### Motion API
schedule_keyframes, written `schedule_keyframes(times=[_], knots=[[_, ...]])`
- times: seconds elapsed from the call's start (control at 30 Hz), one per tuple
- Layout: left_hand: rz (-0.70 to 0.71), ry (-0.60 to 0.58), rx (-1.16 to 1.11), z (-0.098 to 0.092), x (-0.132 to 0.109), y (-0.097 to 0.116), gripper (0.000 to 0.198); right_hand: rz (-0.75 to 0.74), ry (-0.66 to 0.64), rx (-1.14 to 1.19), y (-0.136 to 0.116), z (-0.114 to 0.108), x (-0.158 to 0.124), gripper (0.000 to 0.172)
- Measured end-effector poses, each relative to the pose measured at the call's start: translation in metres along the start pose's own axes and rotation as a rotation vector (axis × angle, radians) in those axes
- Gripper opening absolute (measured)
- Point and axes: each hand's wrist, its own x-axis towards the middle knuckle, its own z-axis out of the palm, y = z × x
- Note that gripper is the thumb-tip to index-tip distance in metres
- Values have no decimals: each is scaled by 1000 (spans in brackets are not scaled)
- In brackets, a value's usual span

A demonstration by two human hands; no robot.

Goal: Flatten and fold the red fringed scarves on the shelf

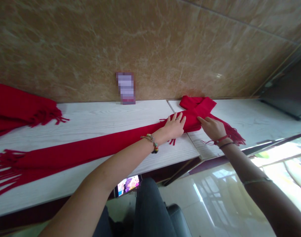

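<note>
A long red scarf [73, 153] with fringed ends lies stretched across the white wooden tabletop [96, 121]. At its right end it is folded over into a thick stack [198, 105]. My left hand [174, 126] lies flat on the scarf beside the stack, fingers stretched out; it has a ring and a beaded bracelet at the wrist. My right hand [212, 127] rests on the near right edge of the stack, fingers curled onto the fabric, a red string round the wrist. Red fringe [233, 135] trails past my right wrist.
Another red fringed scarf [19, 108] is heaped at the far left of the table. A small blurred card [126, 88] leans on the marble wall. A phone [128, 185] with a lit screen lies on my lap. A glossy tiled floor [214, 194] lies below the table edge.
</note>
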Motion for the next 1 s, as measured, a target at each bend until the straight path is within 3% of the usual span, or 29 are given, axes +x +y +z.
schedule_keyframes(times=[0.13,0.3,0.47,0.57,0.67,0.8,1.0], knots=[[14,9,28,0,2,4,59,-19,-68,93,9,-11,11,42],[22,-44,79,-7,1,5,58,-39,65,258,4,-28,50,43],[43,43,94,0,3,1,60,0,-120,312,-12,3,70,40],[96,103,104,8,4,-4,65,8,-200,391,-4,29,66,44],[121,74,96,10,4,-8,68,42,-233,450,7,43,61,47],[127,42,85,10,5,-11,67,96,-283,475,9,47,59,51],[132,138,161,19,4,-12,56,87,-315,449,-3,36,59,51]])
